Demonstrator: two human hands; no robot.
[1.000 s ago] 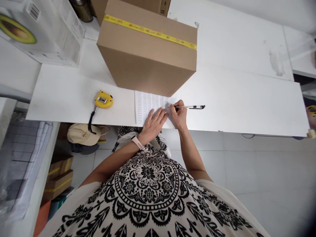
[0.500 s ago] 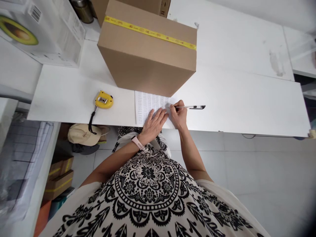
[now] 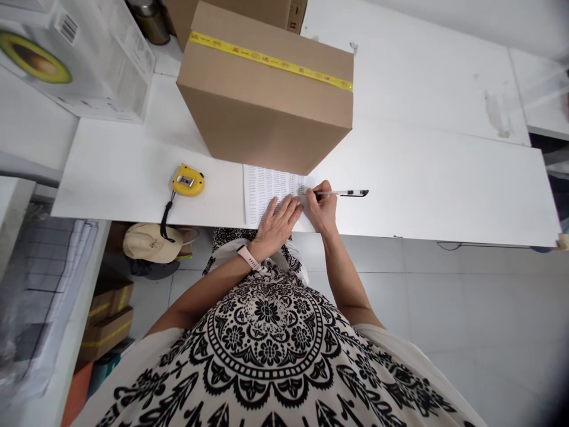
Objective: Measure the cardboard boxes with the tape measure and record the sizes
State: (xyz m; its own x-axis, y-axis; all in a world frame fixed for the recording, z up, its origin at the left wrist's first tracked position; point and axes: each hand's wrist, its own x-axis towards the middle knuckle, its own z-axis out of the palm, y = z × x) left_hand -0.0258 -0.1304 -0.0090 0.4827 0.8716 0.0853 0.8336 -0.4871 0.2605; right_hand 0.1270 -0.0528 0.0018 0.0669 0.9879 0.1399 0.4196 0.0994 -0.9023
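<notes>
A sheet of paper (image 3: 262,184) covered in columns of small print or writing lies at the front edge of the white table. My left hand (image 3: 278,224) rests flat on it with the fingers spread. Closed around a pen (image 3: 351,193), my right hand (image 3: 323,209) sits at the sheet's right side, the pen's barrel pointing right. The pen's tip is hidden by the fingers. Just behind the paper stands a large cardboard box (image 3: 267,112) with yellow tape along its top; it may cover the sheet's far edge.
On the table's left lies a yellow tape measure (image 3: 188,180), its black strap hanging over the edge. A white carton with an avocado picture (image 3: 80,65) and a jar (image 3: 151,21) stand at the back left. Below hangs a beige cap (image 3: 151,242) near small taped boxes (image 3: 109,332).
The view has shifted very slightly. Both hands, the pen and the paper look the same as before.
</notes>
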